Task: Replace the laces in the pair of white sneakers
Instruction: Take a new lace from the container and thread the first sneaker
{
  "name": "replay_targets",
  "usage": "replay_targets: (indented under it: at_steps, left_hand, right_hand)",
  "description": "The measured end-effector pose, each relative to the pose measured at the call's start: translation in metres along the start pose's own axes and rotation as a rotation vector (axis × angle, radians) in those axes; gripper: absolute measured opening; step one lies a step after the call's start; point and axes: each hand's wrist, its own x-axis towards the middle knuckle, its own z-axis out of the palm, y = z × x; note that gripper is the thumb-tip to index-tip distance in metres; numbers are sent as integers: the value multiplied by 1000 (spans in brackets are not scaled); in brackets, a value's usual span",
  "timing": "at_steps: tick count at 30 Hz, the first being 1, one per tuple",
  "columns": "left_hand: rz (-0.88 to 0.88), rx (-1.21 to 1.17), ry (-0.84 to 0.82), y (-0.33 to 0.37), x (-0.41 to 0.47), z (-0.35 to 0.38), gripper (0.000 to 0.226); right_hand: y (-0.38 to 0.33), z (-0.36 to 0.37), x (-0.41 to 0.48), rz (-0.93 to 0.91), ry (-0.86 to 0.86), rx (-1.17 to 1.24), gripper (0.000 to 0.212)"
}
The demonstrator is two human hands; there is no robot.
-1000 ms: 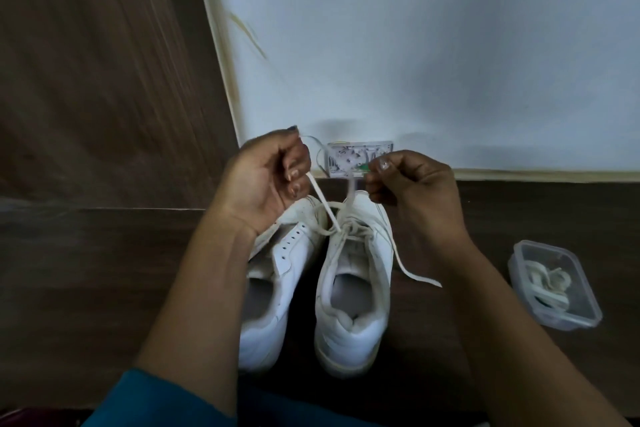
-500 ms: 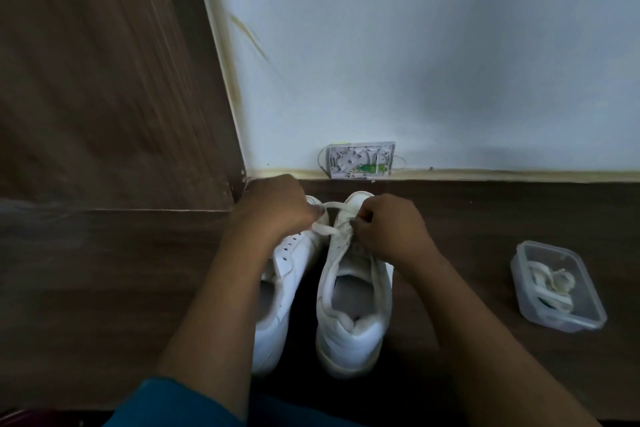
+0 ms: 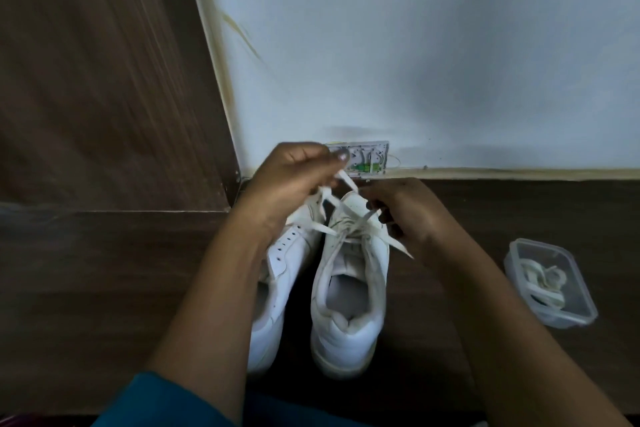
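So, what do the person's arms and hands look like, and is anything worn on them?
Both forearms are bare. The left hand and the right hand wear no gloves, and I see no rings or watch. The fingers have short nails that look polished. A teal sleeve shows at the left upper arm.

Two sneakers side by side on the floor (image 3: 104, 270), toes toward the wall (image 3: 415, 45): left sneaker (image 3: 280, 274) touching the right sneaker (image 3: 349, 291). Left hand (image 3: 294, 180) above the left toe, right hand (image 3: 405, 211) over the right sneaker's far side, lace (image 3: 346, 180) running between them. Socket (image 3: 363, 158) on the wall just behind. Tub (image 3: 550, 282) on the floor well to the right, laces (image 3: 543, 279) inside it.
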Motion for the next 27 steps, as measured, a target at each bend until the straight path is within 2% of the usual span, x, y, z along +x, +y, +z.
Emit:
replay_targets:
  at_steps: [3,6,8,11,13,15,17,20,23,27]
  left_hand:
    - [64,-481,9,17,-3,0,25]
    - [164,-763,-196,32,-7,-5,21]
    - [192,-865,-287,36,-9,-9,22]
    - [184,-874,-284,37,-8,-11,20]
    - [140,-730,-208,35,-7,-10,21]
    - [76,-349,-92,34,-7,-8,21]
    - [32,12,-78,31,-7,-6,25]
    - [8,306,-124,20,-4,-7,38]
    - [4,365,-93,13,-1,-15,47]
    - [180,119,45,28,-7,-12,36]
  right_hand:
    - [3,-7,1,-20,36,-164,26]
    - [11,-13,7,-32,38,-366,16]
    - [18,-13,12,-43,36,-566,22]
    - [27,-11,17,27,84,-662,25]
    - [28,-7,15,10,99,-688,22]
    - [27,-6,12,-41,73,-655,18]
    - [20,-7,5,-17,9,-564,35]
    - [14,-7,-4,79,-164,-474,58]
    - [15,0,-8,64,-207,-595,73]
    - [18,2,-7,-57,-94,-661,52]
